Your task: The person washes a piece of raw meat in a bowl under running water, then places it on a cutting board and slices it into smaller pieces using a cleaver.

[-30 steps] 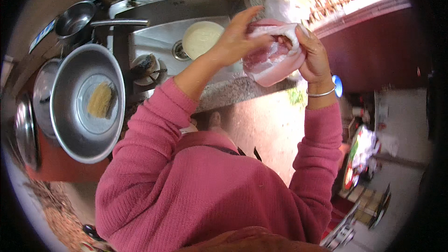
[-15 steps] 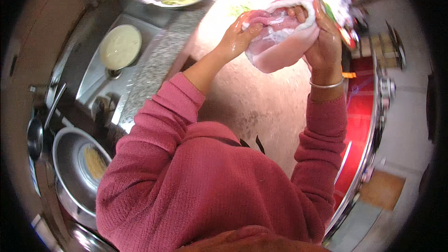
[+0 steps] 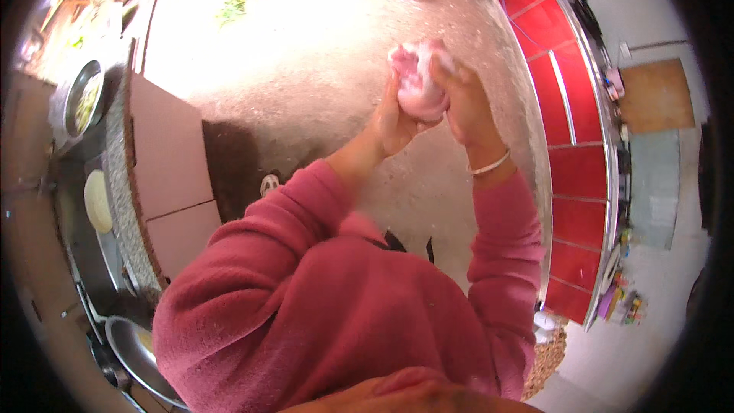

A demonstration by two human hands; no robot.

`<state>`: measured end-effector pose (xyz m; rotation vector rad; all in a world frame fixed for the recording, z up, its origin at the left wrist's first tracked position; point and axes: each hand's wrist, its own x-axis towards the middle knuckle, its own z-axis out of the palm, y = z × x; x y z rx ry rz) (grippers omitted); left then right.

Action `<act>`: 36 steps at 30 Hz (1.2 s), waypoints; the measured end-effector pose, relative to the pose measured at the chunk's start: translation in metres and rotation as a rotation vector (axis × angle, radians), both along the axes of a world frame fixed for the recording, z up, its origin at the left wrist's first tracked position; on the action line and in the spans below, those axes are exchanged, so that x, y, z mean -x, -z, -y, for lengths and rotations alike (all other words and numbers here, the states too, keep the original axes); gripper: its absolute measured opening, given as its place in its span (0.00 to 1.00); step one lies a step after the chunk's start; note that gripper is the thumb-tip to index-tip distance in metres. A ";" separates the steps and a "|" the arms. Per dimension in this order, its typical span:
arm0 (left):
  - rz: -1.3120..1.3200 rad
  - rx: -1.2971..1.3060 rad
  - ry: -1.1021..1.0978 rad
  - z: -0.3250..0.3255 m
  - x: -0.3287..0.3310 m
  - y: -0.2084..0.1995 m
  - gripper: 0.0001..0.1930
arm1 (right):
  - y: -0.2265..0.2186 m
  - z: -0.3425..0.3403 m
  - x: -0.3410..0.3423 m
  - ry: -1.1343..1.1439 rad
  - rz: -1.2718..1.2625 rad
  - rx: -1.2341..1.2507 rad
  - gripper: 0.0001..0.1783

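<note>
Over the grey floor [image 3: 329, 99], left of the red cupboards [image 3: 577, 172], a chunk of raw pink meat [image 3: 420, 95] is held up between both hands. The left hand [image 3: 394, 128] cups its lower left, fingers partly hidden; the right hand [image 3: 470, 107] has bent fingers gripping its right side. A pale bracelet [image 3: 491, 164] rings the right wrist.

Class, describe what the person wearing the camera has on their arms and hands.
Both arms wear soft, fuzzy-looking pink sleeves, wrinkled into folds and ending short of the wrists. The right hand has a thin, pale, silvery bangle around its wrist; none shows at the left hand. Neither hand wears a glove.
</note>
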<state>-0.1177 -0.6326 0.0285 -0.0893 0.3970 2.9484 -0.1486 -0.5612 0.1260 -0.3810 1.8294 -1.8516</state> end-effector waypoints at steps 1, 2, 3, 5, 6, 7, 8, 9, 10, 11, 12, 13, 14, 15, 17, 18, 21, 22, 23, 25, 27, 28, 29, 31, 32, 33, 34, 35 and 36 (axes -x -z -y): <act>-0.035 0.009 0.001 -0.018 0.010 0.007 0.38 | 0.003 -0.022 0.001 0.005 0.031 -0.080 0.15; -0.043 0.013 0.008 -0.036 0.018 0.015 0.36 | 0.005 -0.044 0.002 0.020 0.033 -0.106 0.16; -0.047 0.014 0.017 -0.052 0.020 0.024 0.34 | 0.007 -0.063 -0.001 0.042 0.041 -0.139 0.16; -0.111 -0.006 0.075 -0.081 0.033 0.039 0.30 | 0.006 -0.100 -0.003 0.079 0.075 -0.221 0.15; -0.024 -0.092 0.154 -0.094 0.035 0.045 0.30 | 0.004 -0.118 -0.006 0.093 0.103 -0.272 0.15; 0.067 -0.177 0.231 -0.107 0.038 0.050 0.31 | 0.002 -0.134 -0.009 0.116 0.142 -0.341 0.15; 0.157 -0.260 0.309 -0.119 0.041 0.053 0.31 | 0.001 -0.148 -0.012 0.090 0.111 -0.370 0.15; 0.078 -0.257 0.456 -0.127 0.045 0.057 0.32 | 0.000 -0.160 -0.016 0.078 0.086 -0.418 0.14; 0.063 -0.311 0.508 -0.137 0.048 0.059 0.32 | -0.001 -0.170 -0.020 0.044 0.031 -0.421 0.14; 0.049 -0.365 0.560 -0.146 0.054 0.062 0.31 | 0.000 -0.178 -0.020 0.103 0.126 -0.431 0.13; 0.036 -0.419 0.615 -0.154 0.060 0.064 0.31 | 0.002 -0.184 -0.019 0.143 0.188 -0.392 0.13; 0.105 -0.398 0.671 -0.161 0.065 0.067 0.31 | 0.004 -0.189 -0.020 0.188 0.241 -0.339 0.13; 0.163 -0.374 0.722 -0.165 0.074 0.072 0.30 | 0.007 -0.192 -0.020 0.230 0.249 -0.323 0.14; 0.171 -0.391 0.761 -0.172 0.085 0.075 0.30 | 0.010 -0.195 -0.020 0.265 0.244 -0.306 0.14; 0.134 -0.068 0.772 -0.184 0.105 0.083 0.25 | 0.013 -0.203 -0.017 0.233 0.168 -0.508 0.13; 0.093 0.081 0.771 -0.187 0.112 0.086 0.23 | 0.014 -0.207 -0.015 0.235 0.189 -0.509 0.11; 0.309 -0.096 0.818 -0.202 0.127 0.089 0.18 | 0.015 -0.213 -0.006 0.313 0.310 -0.488 0.07; 0.332 -0.134 0.827 -0.207 0.130 0.090 0.18 | 0.016 -0.213 -0.003 0.348 0.357 -0.495 0.07; 0.379 -0.031 0.851 -0.212 0.133 0.091 0.19 | 0.017 -0.213 -0.001 0.382 0.402 -0.501 0.07; 0.404 0.137 0.872 -0.220 0.134 0.093 0.20 | 0.017 -0.211 0.002 0.438 0.463 -0.507 0.07; 0.463 0.234 0.901 -0.226 0.133 0.098 0.21 | 0.015 -0.210 0.004 0.480 0.492 -0.513 0.08; 0.479 0.273 0.905 -0.229 0.133 0.100 0.22 | 0.013 -0.211 0.005 0.520 0.510 -0.541 0.09; 0.484 0.188 0.920 -0.232 0.133 0.102 0.23 | 0.011 -0.212 0.005 0.557 0.533 -0.563 0.10; 0.486 0.025 0.956 -0.237 0.135 0.105 0.23 | 0.007 -0.214 0.007 0.585 0.521 -0.577 0.14; 0.513 0.072 0.940 -0.239 0.136 0.105 0.23 | 0.006 -0.214 0.008 0.569 0.524 -0.587 0.15; 0.537 0.119 0.935 -0.239 0.136 0.105 0.23 | 0.004 -0.215 0.009 0.563 0.533 -0.595 0.15; 0.573 0.165 0.933 -0.239 0.137 0.103 0.23 | 0.003 -0.214 0.010 0.556 0.544 -0.602 0.16; 0.551 0.160 0.916 -0.239 0.138 0.101 0.21 | 0.001 -0.213 0.010 0.579 0.550 -0.607 0.16; 0.540 0.155 0.902 -0.238 0.138 0.099 0.20 | 0.000 -0.212 0.010 0.601 0.557 -0.611 0.16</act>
